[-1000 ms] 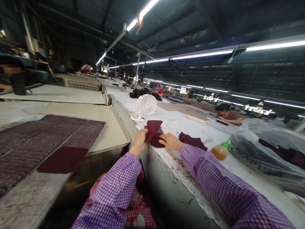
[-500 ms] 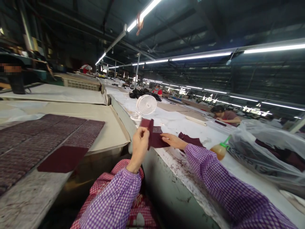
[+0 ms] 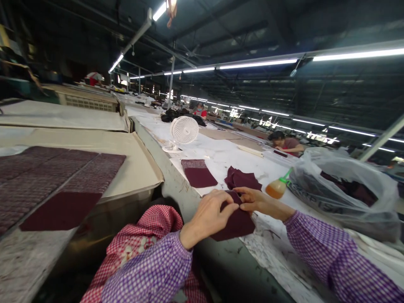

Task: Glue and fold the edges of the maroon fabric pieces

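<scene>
A dark maroon fabric piece (image 3: 236,226) hangs over the near edge of the white-covered table, between my two hands. My left hand (image 3: 210,215) grips its upper left part with thumb and fingers together. From the other side, my right hand (image 3: 259,203) pinches the cloth's top edge; the fingertips of both hands nearly meet. Beyond them a flat maroon piece with a greyish band (image 3: 199,173) lies by itself on the table. A loose pile of maroon pieces (image 3: 242,178) sits just behind my right hand.
A white fan (image 3: 184,129) stands on the table ahead. To the right are a bottle of amber liquid (image 3: 275,188) with a green top and a clear plastic bag (image 3: 344,185) holding dark cloth. Rows of overlapped maroon pieces (image 3: 57,176) cover the left bench. Other people work farther off.
My left hand has come right and down with a maroon piece, and my right hand has left the flat piece and now grips the held one too. The view has turned slightly right.
</scene>
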A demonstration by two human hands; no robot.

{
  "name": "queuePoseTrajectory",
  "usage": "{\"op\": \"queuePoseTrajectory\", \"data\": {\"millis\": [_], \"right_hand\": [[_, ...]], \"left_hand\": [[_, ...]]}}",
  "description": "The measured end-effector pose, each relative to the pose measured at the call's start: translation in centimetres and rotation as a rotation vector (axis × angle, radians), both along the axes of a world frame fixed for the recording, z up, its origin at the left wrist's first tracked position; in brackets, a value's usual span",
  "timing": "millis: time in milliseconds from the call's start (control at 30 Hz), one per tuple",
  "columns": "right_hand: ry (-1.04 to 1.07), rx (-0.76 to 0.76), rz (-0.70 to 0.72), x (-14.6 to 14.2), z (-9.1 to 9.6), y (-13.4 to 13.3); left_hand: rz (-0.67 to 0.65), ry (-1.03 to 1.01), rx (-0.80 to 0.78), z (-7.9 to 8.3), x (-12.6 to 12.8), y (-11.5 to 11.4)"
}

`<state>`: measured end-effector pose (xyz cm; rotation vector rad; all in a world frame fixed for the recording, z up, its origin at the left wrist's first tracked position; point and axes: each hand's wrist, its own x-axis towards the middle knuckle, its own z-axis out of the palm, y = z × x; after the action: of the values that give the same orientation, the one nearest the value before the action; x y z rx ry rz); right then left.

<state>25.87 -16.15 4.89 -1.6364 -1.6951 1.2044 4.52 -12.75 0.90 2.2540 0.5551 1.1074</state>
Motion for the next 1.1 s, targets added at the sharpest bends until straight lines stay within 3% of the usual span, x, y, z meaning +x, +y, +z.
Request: {"op": "queuePoseTrajectory", "data": {"millis": [100, 300, 400, 500, 567, 867, 1100], "right_hand": [[0.012, -0.043, -0.004, 0.6, 0.3, -1.2], [-0.108, -0.043, -0.010, 1.9, 0.1, -2.4], [-0.386, 0.124, 0.001, 2.9, -0.2, -2.1], [-0.663, 0.418, 0.038, 3.4, -0.5, -1.5], [-0.724, 0.519, 0.090, 3.4, -0.7, -1.1], [-0.791, 0.648, 0.222, 3.5, -1.2, -0.8], [-0.831, 0.683, 0.220, 3.5, -1.9, -0.5]], "left_hand": [[0.169, 0.111, 0.110, 0.1, 1.2, 2.0], [0.138, 0.375, 0.156, -1.2, 5.2, 3.2], [0.128, 0.390, 0.229, -1.9, 6.2, 2.9], [0.119, 0.351, 0.271, -2.4, 6.3, 2.8], [0.100, 0.323, 0.273, -2.5, 6.2, 2.9], [0.081, 0.305, 0.235, -2.3, 5.8, 2.7], [0.075, 0.277, 0.233, -2.7, 6.0, 3.0]]}}
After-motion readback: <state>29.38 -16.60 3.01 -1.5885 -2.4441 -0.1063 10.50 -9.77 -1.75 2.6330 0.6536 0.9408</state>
